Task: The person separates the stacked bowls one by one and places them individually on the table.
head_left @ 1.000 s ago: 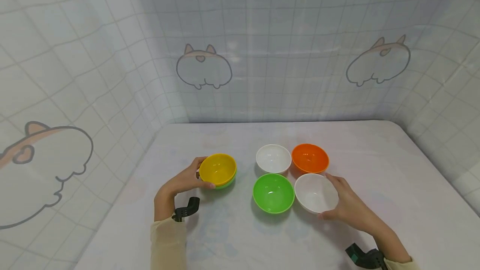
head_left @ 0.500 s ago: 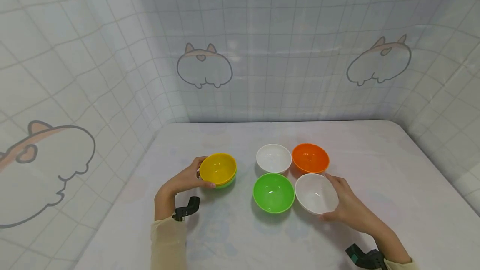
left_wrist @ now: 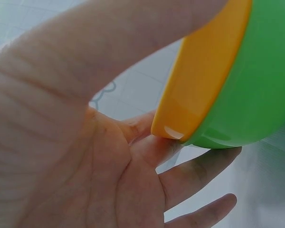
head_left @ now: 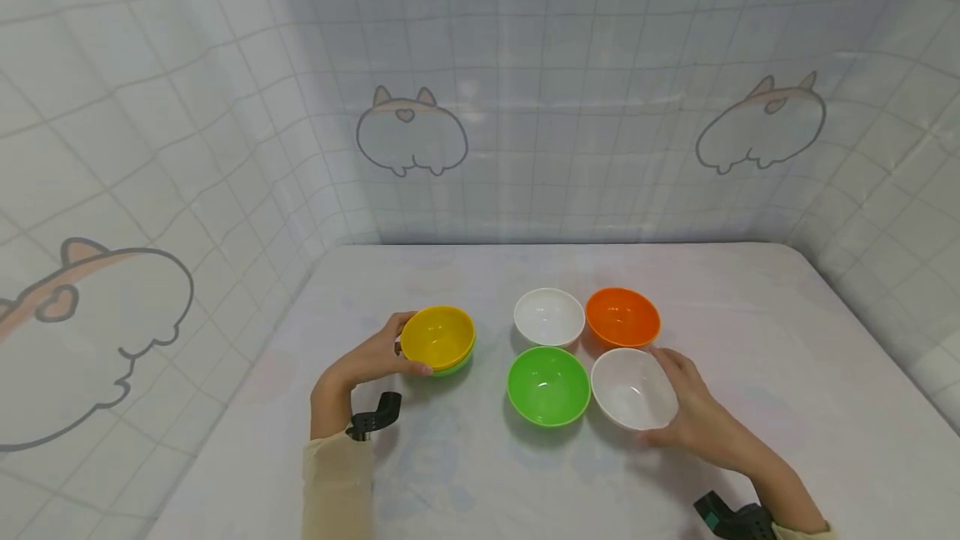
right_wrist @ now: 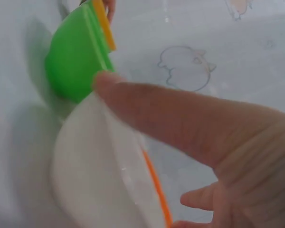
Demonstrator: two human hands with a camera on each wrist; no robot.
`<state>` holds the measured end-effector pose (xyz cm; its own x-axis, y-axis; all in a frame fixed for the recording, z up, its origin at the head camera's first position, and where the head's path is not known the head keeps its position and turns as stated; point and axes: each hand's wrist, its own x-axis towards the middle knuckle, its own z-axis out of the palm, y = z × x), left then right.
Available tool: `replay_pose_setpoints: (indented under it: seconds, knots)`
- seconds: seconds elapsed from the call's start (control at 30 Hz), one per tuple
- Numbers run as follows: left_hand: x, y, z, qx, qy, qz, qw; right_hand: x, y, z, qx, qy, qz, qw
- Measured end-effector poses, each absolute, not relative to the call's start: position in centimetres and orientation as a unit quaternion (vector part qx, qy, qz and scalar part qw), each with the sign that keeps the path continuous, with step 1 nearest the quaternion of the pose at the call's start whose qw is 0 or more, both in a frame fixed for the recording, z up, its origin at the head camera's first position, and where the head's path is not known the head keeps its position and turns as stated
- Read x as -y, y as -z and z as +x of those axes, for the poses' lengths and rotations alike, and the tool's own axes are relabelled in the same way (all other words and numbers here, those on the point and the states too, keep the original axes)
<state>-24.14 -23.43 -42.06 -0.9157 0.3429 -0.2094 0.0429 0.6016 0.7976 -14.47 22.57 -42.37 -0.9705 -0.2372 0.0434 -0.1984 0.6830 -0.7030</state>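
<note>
On the left, a yellow bowl (head_left: 438, 337) sits nested in a green bowl (left_wrist: 261, 80), which shows only as a strip below it in the head view. My left hand (head_left: 377, 354) holds this pair from the left, thumb at the near side and fingers round the far side. To the right, my right hand (head_left: 693, 407) grips a white bowl (head_left: 632, 388) by its right side, with the thumb (right_wrist: 133, 102) at the near rim and fingers at the far rim. Directly left of that white bowl stands another green bowl (head_left: 549, 386), rim to rim with it.
Behind the front two bowls stand a second white bowl (head_left: 549, 317) and an orange bowl (head_left: 622, 317), side by side. All rest on a white-covered table (head_left: 465, 482). A grid-patterned curtain (head_left: 585, 107) with animal drawings rises behind the table and along both sides.
</note>
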Motion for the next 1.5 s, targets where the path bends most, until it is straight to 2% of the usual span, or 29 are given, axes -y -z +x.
replay_pose_setpoints:
  seconds: [0.33, 0.7, 1.0, 1.5]
  knots:
    - [23.3, 41.5, -23.9, -0.882, -0.425, 0.108, 0.171, -21.1, 39.4, -16.9, -0.907, 0.384, -0.175, 0.021]
    - [23.0, 41.3, -23.9, -0.883, -0.424, 0.103, 0.172, -15.5, 38.0, -20.2, -0.883, 0.381, -0.274, 0.004]
    - [23.0, 41.2, -23.8, -0.885, -0.42, 0.107, 0.169, -10.3, 38.0, -22.8, -0.875, 0.362, -0.315, 0.061]
    - [23.1, 41.5, -23.8, -0.88, -0.424, 0.127, 0.172, -4.1, 38.6, -27.1, -0.871, 0.319, -0.357, 0.109]
